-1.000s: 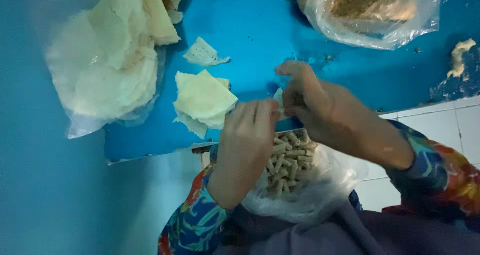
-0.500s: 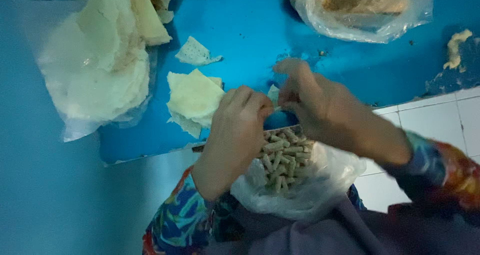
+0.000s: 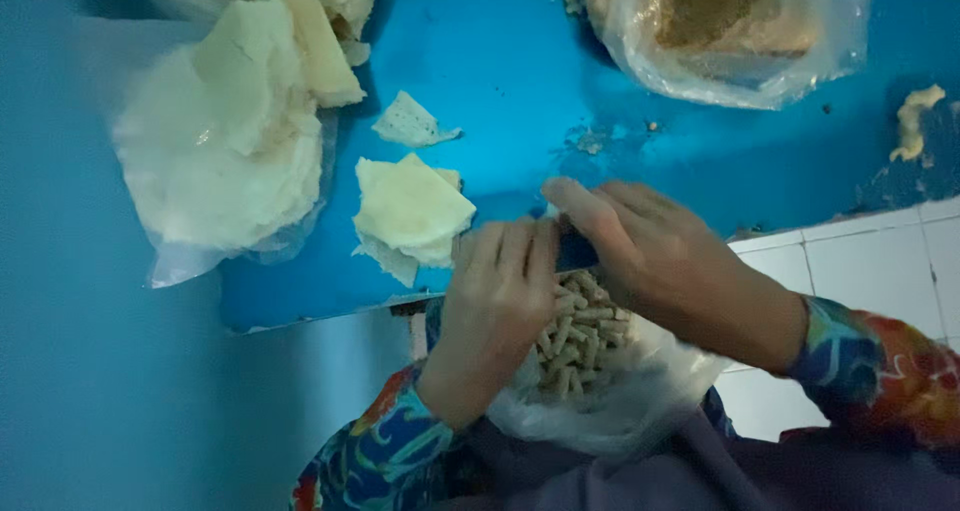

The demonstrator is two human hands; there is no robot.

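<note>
1. The left hand [image 3: 500,291] and right hand [image 3: 650,261] are held together, as before, above the clear bag of small rolls [image 3: 580,346] in the lap.
2. Both hands are curled; whether anything is pinched between them cannot be told.
3. The folded wrappers [image 3: 410,211] remain on the blue table [image 3: 520,71], just beside the left hand.
</note>
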